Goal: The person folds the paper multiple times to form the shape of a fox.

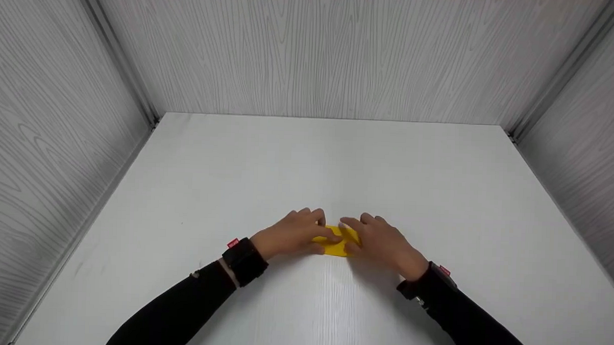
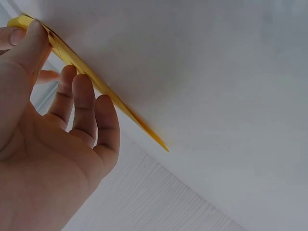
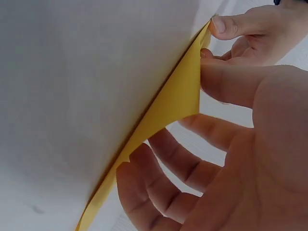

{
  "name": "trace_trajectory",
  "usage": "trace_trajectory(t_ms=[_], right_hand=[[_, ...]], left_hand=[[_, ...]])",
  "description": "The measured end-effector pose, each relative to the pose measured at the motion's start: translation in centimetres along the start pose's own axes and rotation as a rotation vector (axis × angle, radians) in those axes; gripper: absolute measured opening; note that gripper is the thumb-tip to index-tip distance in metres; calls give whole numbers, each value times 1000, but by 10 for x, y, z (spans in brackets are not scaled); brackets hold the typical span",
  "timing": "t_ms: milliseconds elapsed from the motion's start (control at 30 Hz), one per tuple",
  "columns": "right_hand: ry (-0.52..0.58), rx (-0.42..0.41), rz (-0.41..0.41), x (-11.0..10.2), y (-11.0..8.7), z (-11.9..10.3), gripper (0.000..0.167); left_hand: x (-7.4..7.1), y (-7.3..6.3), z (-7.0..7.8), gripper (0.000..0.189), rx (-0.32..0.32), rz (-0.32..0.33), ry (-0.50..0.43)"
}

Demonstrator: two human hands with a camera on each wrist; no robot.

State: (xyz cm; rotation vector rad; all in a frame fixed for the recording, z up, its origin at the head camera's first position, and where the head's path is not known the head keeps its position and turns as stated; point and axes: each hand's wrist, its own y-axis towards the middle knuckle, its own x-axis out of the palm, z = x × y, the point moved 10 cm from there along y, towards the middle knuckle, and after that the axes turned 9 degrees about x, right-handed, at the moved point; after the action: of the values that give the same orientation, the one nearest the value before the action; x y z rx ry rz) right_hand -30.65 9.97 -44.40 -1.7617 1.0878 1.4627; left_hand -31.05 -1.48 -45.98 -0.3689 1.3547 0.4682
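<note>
A folded piece of yellow paper (image 1: pixel 335 250) lies on the white tabletop, between both hands. My left hand (image 1: pixel 295 234) holds its left part, with the thumb at the near edge and the index finger over the top. In the left wrist view the yellow paper (image 2: pixel 111 94) runs out thin past the loosely bent other fingers. On the right part, my right hand (image 1: pixel 383 242) pinches the paper between thumb and fingers. A raised yellow flap of the paper (image 3: pixel 166 101) shows in the right wrist view, partly hidden by that hand.
The white tabletop (image 1: pixel 333 163) is bounded by grey wood-grain panels: a back wall (image 1: pixel 311 55), a left wall (image 1: pixel 47 148) and a right wall (image 1: pixel 588 151). Black bands sit on both wrists over dark sleeves.
</note>
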Motion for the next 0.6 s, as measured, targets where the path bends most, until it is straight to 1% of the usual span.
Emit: trace_trajectory(t_ms=[67, 133, 233, 333, 467, 600], right_hand=[[15, 61, -27, 2, 1, 3, 54], [32, 112, -48, 4, 2, 4, 58], [34, 155, -55, 7, 3, 3, 58], [-4, 179, -59, 10, 3, 2, 58], [-53, 177, -45, 10, 1, -2, 61], [-56, 179, -44, 9, -2, 0, 63]], left_hand=[[1, 1, -1, 40, -9, 2, -10], [1, 1, -1, 39, -15, 0, -28], [1, 0, -1, 39, -13, 1, -41], [1, 0, 0, 39, -18, -3, -57], [1, -1, 0, 39, -29, -8, -62], [2, 0, 0, 40, -33, -16, -53]])
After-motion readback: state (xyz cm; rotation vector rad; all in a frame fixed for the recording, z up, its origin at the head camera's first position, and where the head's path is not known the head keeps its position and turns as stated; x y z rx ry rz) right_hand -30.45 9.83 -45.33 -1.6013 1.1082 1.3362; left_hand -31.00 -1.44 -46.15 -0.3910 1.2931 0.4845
